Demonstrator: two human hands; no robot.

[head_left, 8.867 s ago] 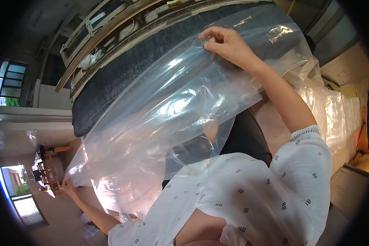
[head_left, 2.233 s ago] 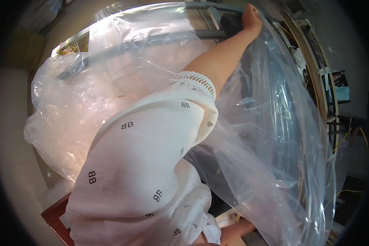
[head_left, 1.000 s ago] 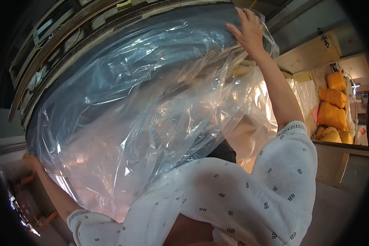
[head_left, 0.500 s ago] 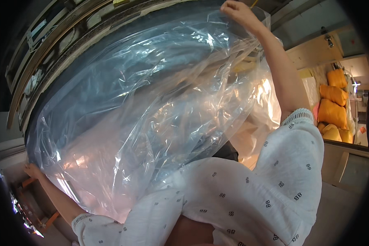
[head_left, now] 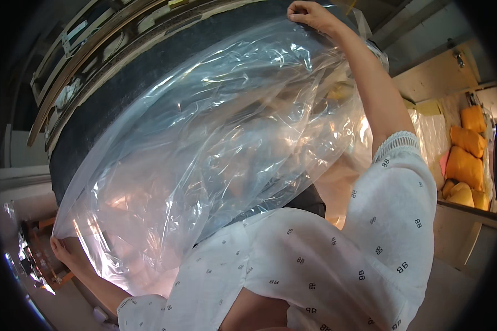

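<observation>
A large, clear plastic sheet (head_left: 165, 160) spreads in front of me, creased and shiny. My left hand (head_left: 62, 250) is closed at its lower left edge, where the film draws to a point at the fingers. Up at the far right, my right hand (head_left: 310, 15) has its fingers pinched together at the sheet's far edge, over a dark flat covering (head_left: 132, 74). The exact grip there is partly hidden. Between the hands the sheet sags and wrinkles, and its near part lies against my white patterned top.
A long frame with rails (head_left: 74, 77) runs along the far left side. Several orange bundles (head_left: 464, 163) are stacked at the right, beside a light wooden board (head_left: 436, 71). Brown-framed items (head_left: 44, 248) stand at the lower left.
The sheet's far edge has come nearer to me, baring more of the dark covering. In the picture, my left hand is lower and further right; my right hand is slightly further left.
</observation>
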